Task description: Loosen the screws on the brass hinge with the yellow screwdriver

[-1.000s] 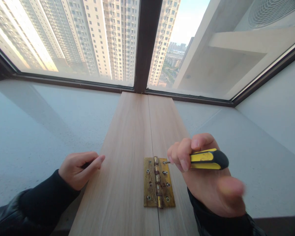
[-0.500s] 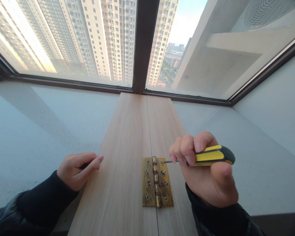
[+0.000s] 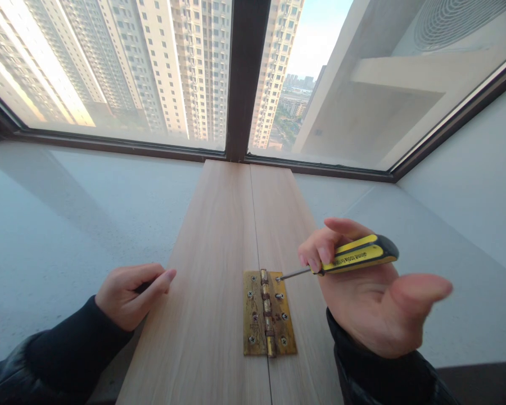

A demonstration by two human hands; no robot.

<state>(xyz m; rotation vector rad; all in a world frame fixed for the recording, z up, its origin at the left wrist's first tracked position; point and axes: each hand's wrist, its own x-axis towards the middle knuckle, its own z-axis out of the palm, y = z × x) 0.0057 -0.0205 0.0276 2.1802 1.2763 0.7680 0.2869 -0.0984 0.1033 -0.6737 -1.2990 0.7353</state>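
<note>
A brass butt hinge (image 3: 270, 315) lies across the seam between two pale wooden boards, with cross-head screws in both leaves. In my right hand (image 3: 362, 292) is a yellow-and-black screwdriver (image 3: 358, 255). Its tip meets the screw at the upper right of the hinge, and the shaft leans low to the right. My fingers curl around the handle while the thumb points away from it. My left hand (image 3: 132, 292) is closed in a loose fist on the edge of the left board (image 3: 202, 287). Nothing shows in that fist.
The right board (image 3: 274, 208) sits beside the left one, and both reach back to the dark window frame (image 3: 238, 140). A white speckled sill (image 3: 88, 214) spreads to either side. Tall buildings (image 3: 164, 67) stand beyond the glass.
My right thumb has swung off the screwdriver out to the right, and the palm has opened. The handle has turned, so its printed lettering shows. My left hand stays nearly still.
</note>
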